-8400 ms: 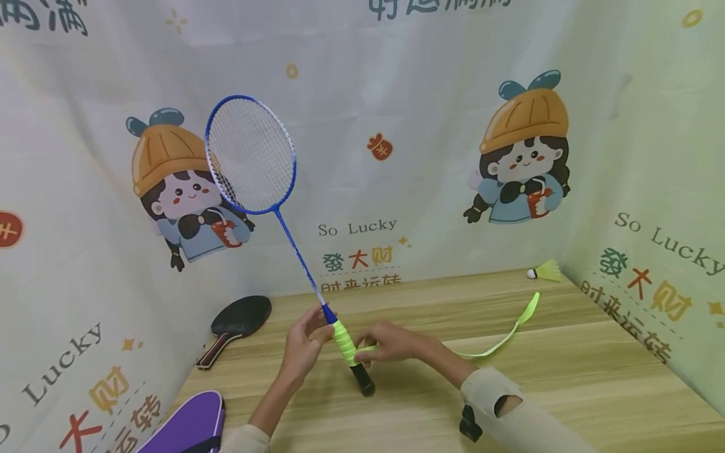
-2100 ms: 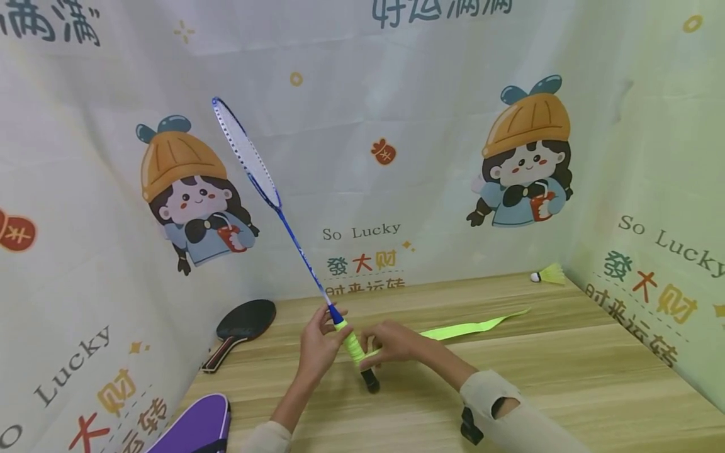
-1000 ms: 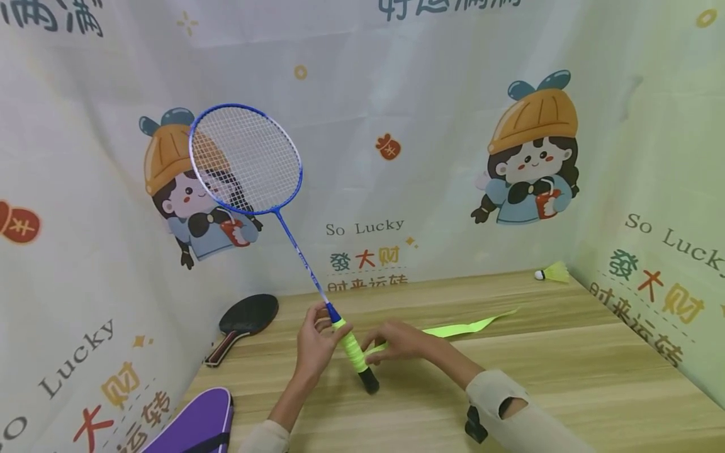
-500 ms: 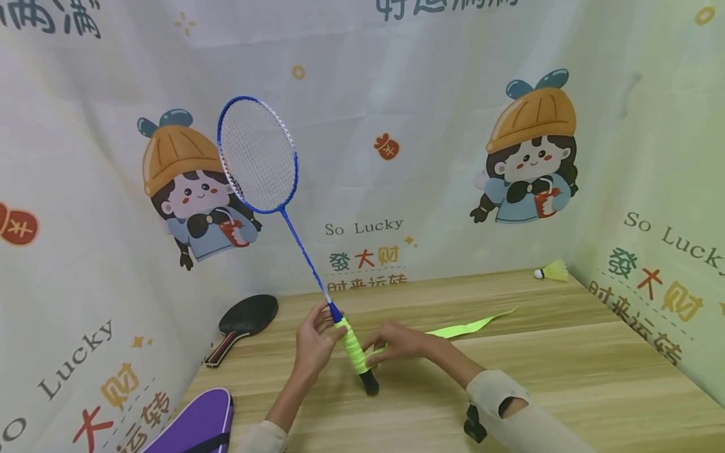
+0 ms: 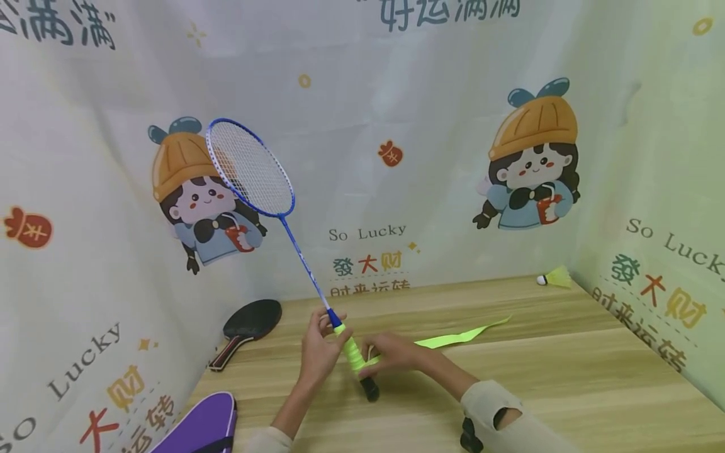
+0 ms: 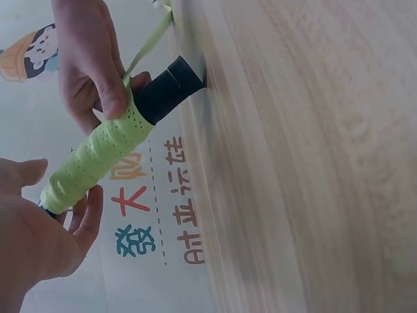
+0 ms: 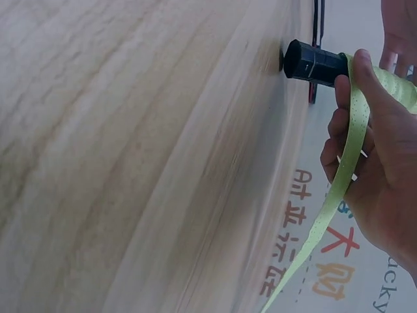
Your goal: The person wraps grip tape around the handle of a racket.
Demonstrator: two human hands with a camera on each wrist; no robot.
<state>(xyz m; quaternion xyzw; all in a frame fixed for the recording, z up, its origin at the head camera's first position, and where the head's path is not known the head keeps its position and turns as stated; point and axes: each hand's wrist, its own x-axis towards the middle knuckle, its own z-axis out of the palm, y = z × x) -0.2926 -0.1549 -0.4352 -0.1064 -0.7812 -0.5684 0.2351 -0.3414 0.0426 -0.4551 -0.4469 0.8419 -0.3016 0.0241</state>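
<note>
A blue and white badminton racket (image 5: pixel 252 167) stands tilted, head up and to the left. My left hand (image 5: pixel 318 352) holds it with thumb and fingers at the top of the handle. Perforated yellow-green grip tape (image 6: pixel 98 156) winds round most of the handle; the black butt end (image 6: pixel 169 91) is bare, close to the table. Between thumb and fingers, my right hand (image 7: pixel 391 176) pinches the tape where it leaves the lowest turn. From there the loose tape strip (image 5: pixel 459 336) trails right, partly hidden behind that hand in the head view.
A black table tennis bat (image 5: pixel 253 319) lies on the wooden table (image 5: pixel 566 365) at the back left. The purple case (image 5: pixel 198 428) is at the front left. A yellow shuttlecock (image 5: pixel 555 277) sits at the back right corner. Printed cloth walls enclose the table.
Since the earliest frame the tape covers more of the handle and the loose strip is shorter. The racket head has turned back and forth about its shaft; both hands keep their holds.
</note>
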